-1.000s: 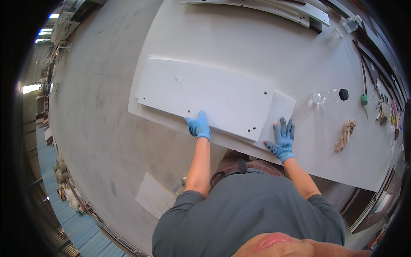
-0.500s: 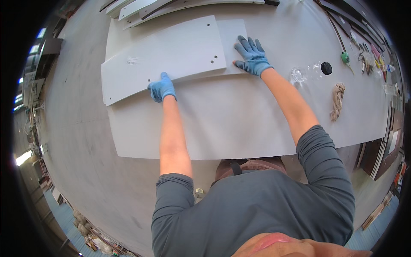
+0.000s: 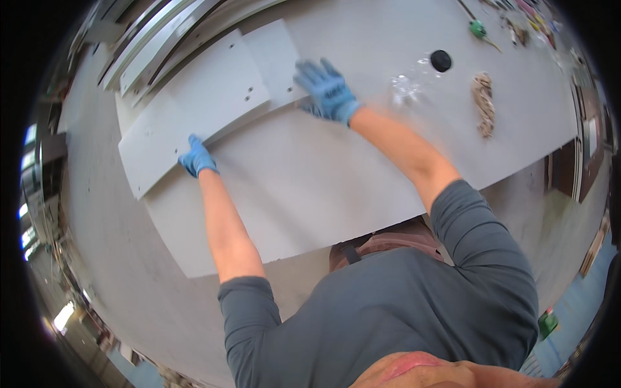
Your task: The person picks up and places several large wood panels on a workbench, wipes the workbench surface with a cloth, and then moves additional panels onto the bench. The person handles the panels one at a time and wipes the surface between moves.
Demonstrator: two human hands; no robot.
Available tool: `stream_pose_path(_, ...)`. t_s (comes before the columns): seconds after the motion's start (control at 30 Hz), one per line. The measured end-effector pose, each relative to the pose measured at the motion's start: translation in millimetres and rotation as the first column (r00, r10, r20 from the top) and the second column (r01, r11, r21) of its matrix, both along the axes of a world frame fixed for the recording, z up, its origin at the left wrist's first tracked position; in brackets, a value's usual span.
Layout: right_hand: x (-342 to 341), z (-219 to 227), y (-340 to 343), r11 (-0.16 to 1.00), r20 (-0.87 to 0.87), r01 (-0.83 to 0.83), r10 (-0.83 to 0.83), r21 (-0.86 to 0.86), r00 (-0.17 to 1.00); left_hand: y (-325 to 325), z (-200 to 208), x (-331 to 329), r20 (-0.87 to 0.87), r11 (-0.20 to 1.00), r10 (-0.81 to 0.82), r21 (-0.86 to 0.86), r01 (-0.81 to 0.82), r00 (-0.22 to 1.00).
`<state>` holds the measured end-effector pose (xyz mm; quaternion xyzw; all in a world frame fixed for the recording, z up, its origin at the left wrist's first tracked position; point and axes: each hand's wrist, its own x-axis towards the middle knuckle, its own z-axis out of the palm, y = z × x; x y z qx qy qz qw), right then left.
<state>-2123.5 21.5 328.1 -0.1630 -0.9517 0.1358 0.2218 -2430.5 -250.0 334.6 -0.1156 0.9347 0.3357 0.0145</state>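
Note:
Two flat white panels lie overlapped on the table. The upper panel [image 3: 194,107] has small holes near its ends. Beneath it the lower panel [image 3: 278,58] sticks out at the right and shows a hole as well. My left hand [image 3: 197,157], in a blue glove, grips the near edge of the upper panel, thumb on top and the other fingers partly hidden at the edge. My right hand [image 3: 330,92], gloved the same way, is spread at the right end of the lower panel, slightly blurred. Whether its fingertips touch the panel I cannot tell.
More long white and dark strips [image 3: 152,61] are stacked behind the panels. To the right on the table [image 3: 362,187] are crumpled clear plastic [image 3: 406,89], a round black lid [image 3: 440,61], a twisted beige cloth [image 3: 483,103] and a green tool [image 3: 477,28]. Small tools lie farther off.
The whole view has turned, so table and panels appear tilted and shifted left. My right hand has drawn off the lower panel toward its right end; my left hand keeps its hold on the edge.

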Motion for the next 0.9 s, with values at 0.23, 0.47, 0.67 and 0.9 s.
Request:
stream_pose_path(0.23,296,28,21,0.982,0.045,0.134,-0.141,0.133,0.989,119,8,214,-0.57,0.653,-0.681,-0.188,0.734,0.46)
stream_pose_path(0.47,415,-10,200,0.794,0.065,0.574,-0.596,0.202,0.801,274,24,399,-0.418,0.174,-0.853,0.34,0.924,0.314)
stream_pose_path(0.67,396,-39,270,0.86,-0.065,0.499,-0.495,0.106,0.867,335,2,435,-0.427,0.217,-0.762,0.539,0.814,0.487)
stream_pose_path(0.9,273,-7,203,0.996,0.051,0.09,-0.091,0.029,0.995,397,2,407,-0.592,0.432,-0.51,0.451,0.781,0.624)
